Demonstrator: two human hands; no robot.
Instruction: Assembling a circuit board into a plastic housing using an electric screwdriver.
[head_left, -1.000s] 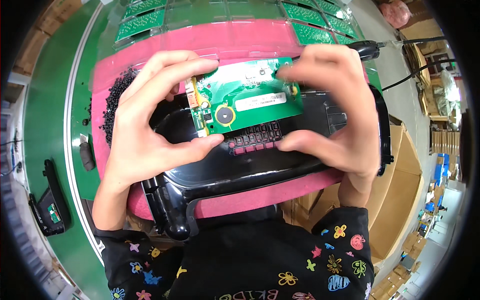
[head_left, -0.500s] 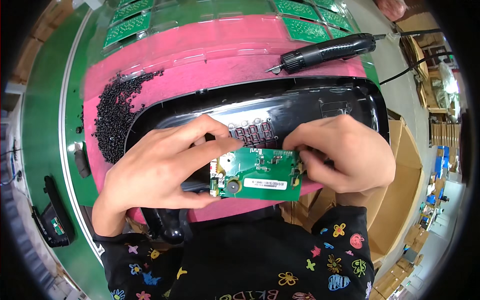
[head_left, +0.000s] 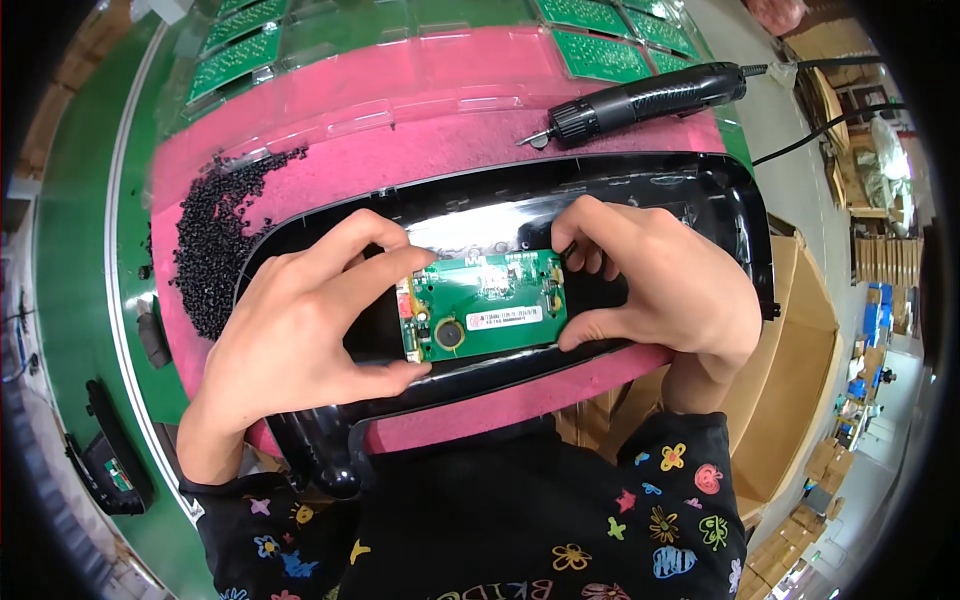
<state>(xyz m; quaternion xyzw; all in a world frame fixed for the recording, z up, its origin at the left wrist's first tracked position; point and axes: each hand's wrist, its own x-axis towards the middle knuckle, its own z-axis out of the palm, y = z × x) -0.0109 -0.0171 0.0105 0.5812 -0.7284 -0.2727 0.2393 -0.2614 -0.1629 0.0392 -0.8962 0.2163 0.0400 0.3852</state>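
A green circuit board with a white label and a round black buzzer lies over the middle of a black plastic housing. My left hand grips the board's left edge, thumb at the lower corner and fingers at the upper one. On the opposite side, my right hand has its thumb against the lower right corner and its fingertips around the upper right corner. The board covers the cut-outs in the housing. Whether it rests fully on the housing, I cannot tell.
On the pink mat, a heap of small black screws sits left of the housing. A black electric screwdriver lies behind it, its cable running right. More green boards stand in clear trays at the back. A cardboard box is at right.
The board has moved left and away from me, over the cut-outs that showed before, and sits more level. My right thumb has shifted to its lower corner.
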